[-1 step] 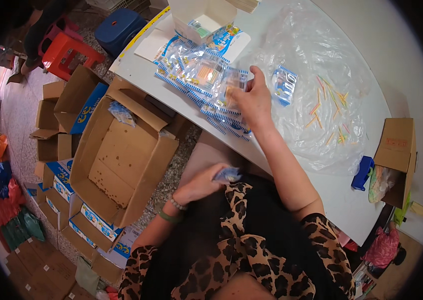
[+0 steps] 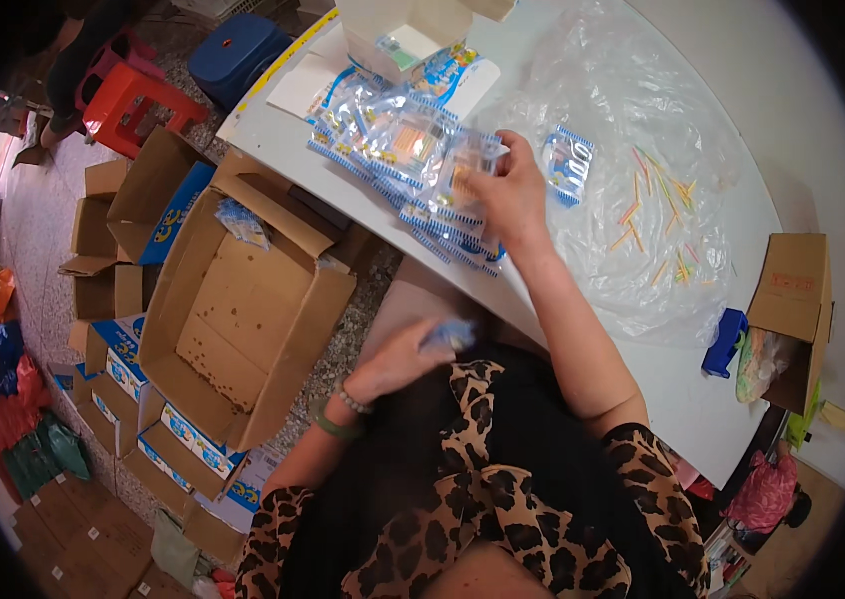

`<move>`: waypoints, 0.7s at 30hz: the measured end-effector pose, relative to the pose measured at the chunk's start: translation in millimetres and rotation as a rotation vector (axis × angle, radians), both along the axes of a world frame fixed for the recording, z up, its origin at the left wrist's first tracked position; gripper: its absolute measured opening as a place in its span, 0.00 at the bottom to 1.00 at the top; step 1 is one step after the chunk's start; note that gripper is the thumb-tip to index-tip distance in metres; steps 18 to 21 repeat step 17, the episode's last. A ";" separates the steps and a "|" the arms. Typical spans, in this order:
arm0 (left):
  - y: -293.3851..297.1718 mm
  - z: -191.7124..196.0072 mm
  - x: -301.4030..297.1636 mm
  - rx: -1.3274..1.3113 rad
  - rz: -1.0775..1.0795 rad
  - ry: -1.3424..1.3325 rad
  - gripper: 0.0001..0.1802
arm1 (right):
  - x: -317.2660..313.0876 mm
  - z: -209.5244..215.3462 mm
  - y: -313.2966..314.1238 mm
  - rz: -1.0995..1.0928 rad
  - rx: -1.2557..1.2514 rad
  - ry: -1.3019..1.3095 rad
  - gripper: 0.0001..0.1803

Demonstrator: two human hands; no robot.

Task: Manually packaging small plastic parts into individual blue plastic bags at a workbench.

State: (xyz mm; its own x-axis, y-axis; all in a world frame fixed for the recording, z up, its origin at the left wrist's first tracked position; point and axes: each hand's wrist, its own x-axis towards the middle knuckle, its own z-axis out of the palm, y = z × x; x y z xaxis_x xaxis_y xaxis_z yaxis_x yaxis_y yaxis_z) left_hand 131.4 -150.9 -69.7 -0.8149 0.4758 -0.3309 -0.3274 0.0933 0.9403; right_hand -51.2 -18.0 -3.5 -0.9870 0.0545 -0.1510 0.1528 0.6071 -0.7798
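My right hand (image 2: 517,195) pinches the corner of a clear packet (image 2: 466,185) with blue-striped edges, at the right end of a pile of similar packets (image 2: 368,130) near the table's left edge. Sticks in pale colours show through one of the packets in the pile. Low over my lap, my left hand (image 2: 398,361) is closed round a small blue-and-white packet (image 2: 450,336), blurred by motion. A single blue-striped packet (image 2: 568,166) lies apart, just right of my right hand.
A large clear plastic sheet (image 2: 622,90) with loose coloured sticks (image 2: 677,190) covers much of the white table (image 2: 687,419). An open white carton (image 2: 403,40) stands behind the pile. On my left is a big open cardboard box (image 2: 233,329) with several packets in one corner.
My right thumb and fingers have closed on the packet's corner and lifted it slightly. My left hand has shifted a little, still with its packet.
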 end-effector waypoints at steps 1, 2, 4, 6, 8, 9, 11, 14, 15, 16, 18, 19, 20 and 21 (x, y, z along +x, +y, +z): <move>-4.1 -2.8 -3.4 0.080 0.116 -0.095 0.19 | -6.4 -3.6 12.0 0.035 -0.277 -0.091 0.30; -6.3 -5.0 -7.6 0.158 0.236 -0.190 0.17 | -9.4 -5.9 23.6 0.072 -0.556 -0.181 0.27; -13.3 6.5 -10.1 0.368 0.412 -0.310 0.18 | 2.5 9.6 34.2 0.084 -0.716 -0.260 0.25; -18.6 14.1 -18.8 0.585 0.575 -0.402 0.19 | 14.9 25.5 49.7 0.107 -0.929 -0.415 0.24; -21.4 16.9 -24.7 0.648 0.665 -0.296 0.21 | 40.3 25.4 56.2 0.210 -0.953 -0.467 0.24; -18.9 21.2 -28.4 0.646 0.671 -0.292 0.21 | 52.7 26.2 58.9 0.304 -0.976 -0.513 0.24; -7.3 28.0 -37.4 0.622 0.703 -0.134 0.20 | 76.2 29.2 42.6 0.352 -0.919 -0.584 0.24; 1.6 23.7 -39.9 0.762 0.626 -0.159 0.20 | 84.8 10.6 29.1 0.403 -0.696 -0.376 0.16; 3.0 26.1 -41.0 0.764 0.619 -0.157 0.20 | 83.1 7.4 29.9 0.391 -0.675 -0.331 0.16; 3.3 31.5 -42.2 0.760 0.558 -0.188 0.24 | 80.1 8.5 33.7 0.446 -0.552 -0.273 0.16; 1.9 40.7 -43.3 0.754 0.498 -0.220 0.27 | 76.4 9.3 39.8 0.499 -0.429 -0.218 0.15; 1.9 40.7 -43.3 0.754 0.498 -0.220 0.27 | 76.4 9.3 39.8 0.499 -0.429 -0.218 0.15; 1.9 40.7 -43.3 0.754 0.498 -0.220 0.27 | 76.4 9.3 39.8 0.499 -0.429 -0.218 0.15; 1.9 40.7 -43.3 0.754 0.498 -0.220 0.27 | 76.4 9.3 39.8 0.499 -0.429 -0.218 0.15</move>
